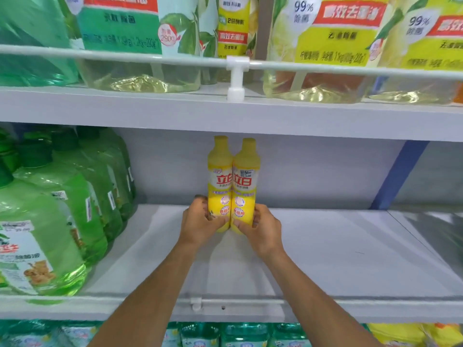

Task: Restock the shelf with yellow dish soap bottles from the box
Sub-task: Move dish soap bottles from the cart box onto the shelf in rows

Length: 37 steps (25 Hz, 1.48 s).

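Two yellow dish soap bottles stand upright side by side, touching, over the middle of the grey shelf (325, 246). My left hand (200, 222) grips the base of the left bottle (220, 181). My right hand (263, 227) grips the base of the right bottle (245, 184). Both bottles have yellow caps and red-and-white labels. Whether their bottoms rest on the shelf is hidden by my hands. The box is out of view.
Green dish soap bottles (62, 209) fill the left part of the same shelf. A white rail (238, 301) runs along the shelf's front edge. Refill pouches, green (120, 41) and yellow (325, 46), stand on the shelf above behind another rail. More bottles show below.
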Each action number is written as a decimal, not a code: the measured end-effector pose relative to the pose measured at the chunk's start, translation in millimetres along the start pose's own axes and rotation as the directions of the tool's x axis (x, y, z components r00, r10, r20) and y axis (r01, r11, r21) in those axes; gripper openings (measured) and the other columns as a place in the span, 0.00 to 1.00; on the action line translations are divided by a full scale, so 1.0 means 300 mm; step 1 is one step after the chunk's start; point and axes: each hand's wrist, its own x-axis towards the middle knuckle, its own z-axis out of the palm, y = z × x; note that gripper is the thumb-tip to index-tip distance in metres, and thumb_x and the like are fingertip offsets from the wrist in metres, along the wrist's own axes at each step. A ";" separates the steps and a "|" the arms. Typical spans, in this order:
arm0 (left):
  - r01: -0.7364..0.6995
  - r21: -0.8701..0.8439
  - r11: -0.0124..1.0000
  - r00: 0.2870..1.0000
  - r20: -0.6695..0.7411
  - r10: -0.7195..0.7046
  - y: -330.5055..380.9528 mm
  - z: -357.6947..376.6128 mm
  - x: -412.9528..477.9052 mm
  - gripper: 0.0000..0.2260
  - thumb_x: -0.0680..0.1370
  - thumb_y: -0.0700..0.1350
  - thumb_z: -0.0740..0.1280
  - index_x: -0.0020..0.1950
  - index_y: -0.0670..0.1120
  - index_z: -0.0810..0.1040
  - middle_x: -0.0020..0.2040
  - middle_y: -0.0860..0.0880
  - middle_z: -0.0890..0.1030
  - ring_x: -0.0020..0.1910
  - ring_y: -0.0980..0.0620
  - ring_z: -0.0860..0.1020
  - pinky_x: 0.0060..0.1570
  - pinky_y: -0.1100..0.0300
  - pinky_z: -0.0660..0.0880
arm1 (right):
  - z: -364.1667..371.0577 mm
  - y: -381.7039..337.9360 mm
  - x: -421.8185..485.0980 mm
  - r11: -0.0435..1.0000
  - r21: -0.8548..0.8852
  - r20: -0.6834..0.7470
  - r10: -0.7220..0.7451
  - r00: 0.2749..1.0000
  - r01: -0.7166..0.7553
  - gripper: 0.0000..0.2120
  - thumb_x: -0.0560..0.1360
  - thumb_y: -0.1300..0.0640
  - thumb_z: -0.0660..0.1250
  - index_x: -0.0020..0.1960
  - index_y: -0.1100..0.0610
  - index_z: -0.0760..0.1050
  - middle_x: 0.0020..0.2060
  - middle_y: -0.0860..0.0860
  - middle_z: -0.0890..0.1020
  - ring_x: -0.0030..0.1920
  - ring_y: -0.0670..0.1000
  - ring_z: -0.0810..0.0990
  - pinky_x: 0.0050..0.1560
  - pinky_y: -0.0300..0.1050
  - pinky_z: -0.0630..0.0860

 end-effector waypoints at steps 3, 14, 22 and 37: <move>-0.032 -0.019 0.999 0.999 -0.004 0.032 -0.022 0.032 0.062 0.18 0.67 0.43 0.81 0.51 0.48 0.76 0.42 0.56 0.84 0.37 0.66 0.81 0.35 0.72 0.75 | 0.026 0.041 0.084 0.998 0.063 -0.025 -0.001 1.000 0.002 0.20 0.66 0.53 0.82 0.52 0.45 0.76 0.45 0.42 0.85 0.45 0.40 0.85 0.51 0.44 0.83; -0.067 -0.168 0.984 0.998 -0.011 0.066 -0.093 0.087 0.138 0.17 0.70 0.38 0.78 0.57 0.44 0.81 0.49 0.52 0.86 0.46 0.61 0.84 0.47 0.69 0.79 | 0.062 0.068 0.162 0.996 0.029 -0.039 -0.079 0.996 0.080 0.19 0.71 0.50 0.79 0.59 0.50 0.77 0.46 0.43 0.86 0.43 0.33 0.82 0.41 0.25 0.74; -0.066 -0.210 0.975 0.998 -0.023 0.063 -0.089 0.085 0.130 0.17 0.71 0.36 0.78 0.58 0.40 0.81 0.51 0.48 0.86 0.46 0.59 0.85 0.44 0.72 0.78 | 0.062 0.075 0.157 0.992 0.082 -0.013 -0.094 0.995 0.095 0.20 0.72 0.51 0.78 0.61 0.49 0.77 0.50 0.43 0.85 0.48 0.40 0.84 0.50 0.34 0.81; -0.087 -0.126 0.988 0.996 0.002 0.088 -0.088 0.084 0.123 0.18 0.72 0.41 0.77 0.60 0.48 0.80 0.50 0.57 0.84 0.48 0.65 0.82 0.54 0.65 0.80 | 0.055 0.072 0.151 0.996 0.011 0.015 -0.089 0.996 0.088 0.20 0.73 0.47 0.77 0.62 0.48 0.76 0.53 0.42 0.85 0.52 0.42 0.84 0.56 0.45 0.82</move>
